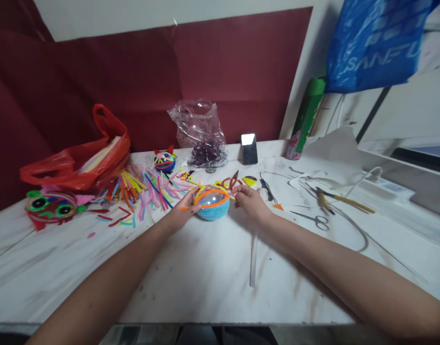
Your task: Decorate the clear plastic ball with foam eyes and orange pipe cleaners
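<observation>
My left hand grips the left side of a clear round ball. Light-blue fuzzy pipe cleaner covers its lower part, and an orange pipe cleaner outlines the bare, see-through top. A loose orange end sticks out to the left by my left fingers. Just off the ball's right side, my right hand is closed in a pinch; whatever is between its fingertips is too small to make out. Behind the ball lie red-handled pliers and a yellow-and-black piece.
Many loose pipe cleaners, a red bag and two decorated balls are on the left. Behind stand a plastic bag and a phone. Scissors, yellow-handled pliers, cables, and a translucent stick lie right.
</observation>
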`<action>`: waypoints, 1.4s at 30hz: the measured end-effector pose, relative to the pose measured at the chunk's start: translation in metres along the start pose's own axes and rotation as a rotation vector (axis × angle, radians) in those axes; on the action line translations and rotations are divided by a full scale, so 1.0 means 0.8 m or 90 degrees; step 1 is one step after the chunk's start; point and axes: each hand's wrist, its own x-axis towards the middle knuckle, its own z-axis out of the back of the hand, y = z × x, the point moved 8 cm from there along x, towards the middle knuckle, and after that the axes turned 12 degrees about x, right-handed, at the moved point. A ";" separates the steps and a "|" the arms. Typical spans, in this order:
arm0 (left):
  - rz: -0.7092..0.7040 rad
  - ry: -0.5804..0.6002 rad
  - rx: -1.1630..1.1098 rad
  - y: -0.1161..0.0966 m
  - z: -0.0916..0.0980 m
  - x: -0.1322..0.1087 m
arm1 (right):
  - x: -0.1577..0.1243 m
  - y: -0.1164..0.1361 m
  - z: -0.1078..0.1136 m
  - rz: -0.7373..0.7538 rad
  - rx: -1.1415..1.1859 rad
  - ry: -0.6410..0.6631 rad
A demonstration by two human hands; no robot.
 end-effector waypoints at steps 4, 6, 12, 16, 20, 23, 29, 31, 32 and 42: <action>0.024 -0.014 -0.024 0.004 0.003 0.000 | 0.003 -0.005 0.001 -0.054 0.004 0.007; 0.022 -0.016 -0.032 0.005 0.004 0.001 | 0.006 -0.008 0.002 -0.091 0.011 0.024; -0.012 0.016 -0.029 0.000 -0.001 0.003 | 0.002 -0.024 -0.015 -0.174 0.062 0.144; 0.001 0.028 -0.033 0.003 -0.001 0.003 | -0.001 -0.033 -0.023 -0.142 0.062 0.189; 0.018 0.007 -0.022 0.008 0.005 0.004 | -0.001 -0.037 -0.024 -0.117 0.035 0.197; 0.021 0.001 -0.036 0.009 0.005 0.003 | -0.001 -0.034 -0.021 -0.092 -0.007 0.181; 0.007 0.011 -0.099 0.006 0.014 0.002 | -0.012 -0.029 -0.032 -0.133 0.122 0.179; -0.003 0.013 -0.135 0.004 0.021 0.002 | -0.020 -0.024 -0.040 -0.147 0.177 0.192; -0.007 0.013 -0.151 0.004 0.025 0.002 | -0.024 -0.020 -0.043 -0.145 0.190 0.202; 0.032 0.009 -0.172 0.005 0.031 -0.004 | -0.042 0.000 -0.052 -0.070 0.196 0.229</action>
